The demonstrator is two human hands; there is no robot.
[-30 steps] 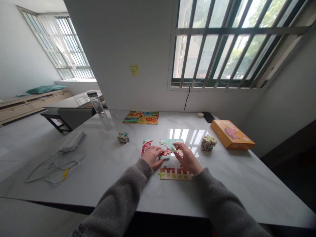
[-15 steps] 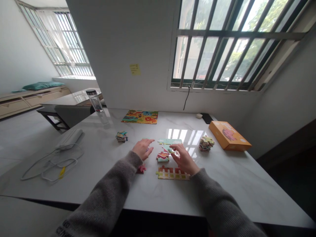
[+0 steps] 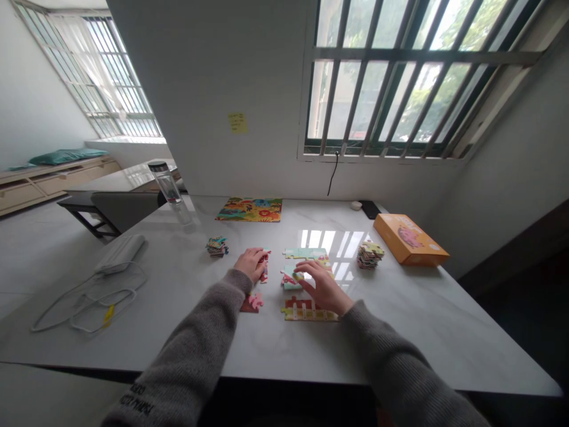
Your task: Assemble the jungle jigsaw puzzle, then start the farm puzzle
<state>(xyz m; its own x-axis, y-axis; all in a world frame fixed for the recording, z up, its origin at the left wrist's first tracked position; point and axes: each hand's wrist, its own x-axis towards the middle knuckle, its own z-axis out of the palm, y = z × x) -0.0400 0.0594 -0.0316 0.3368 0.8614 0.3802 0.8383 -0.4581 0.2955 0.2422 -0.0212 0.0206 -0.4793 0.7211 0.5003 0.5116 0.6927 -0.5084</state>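
My left hand (image 3: 251, 264) rests low over the table, its fingers curled on a pink-red jigsaw puzzle piece (image 3: 265, 273). Below its wrist lies another pink piece group (image 3: 254, 302). With thumb and fingers bent together, my right hand (image 3: 323, 287) grips a light-coloured puzzle piece (image 3: 297, 274), partly hidden by the fingers, above a small stack of pieces (image 3: 291, 284). Behind that hand runs a joined pale-green strip (image 3: 304, 253). In front of it lies a joined fence-patterned strip (image 3: 306, 311).
Piles of pieces stand at left (image 3: 217, 247) and right (image 3: 370, 255). An orange box (image 3: 411, 240), a black phone (image 3: 370, 210), a colourful animal picture sheet (image 3: 250, 209), a glass bottle (image 3: 165, 184) and a white power strip with cable (image 3: 120, 254) lie around the table.
My left hand has lowered and its outstretched fingers have closed onto the pink piece. My right hand has shifted slightly left with its piece, over the small stack. The view has turned slightly.
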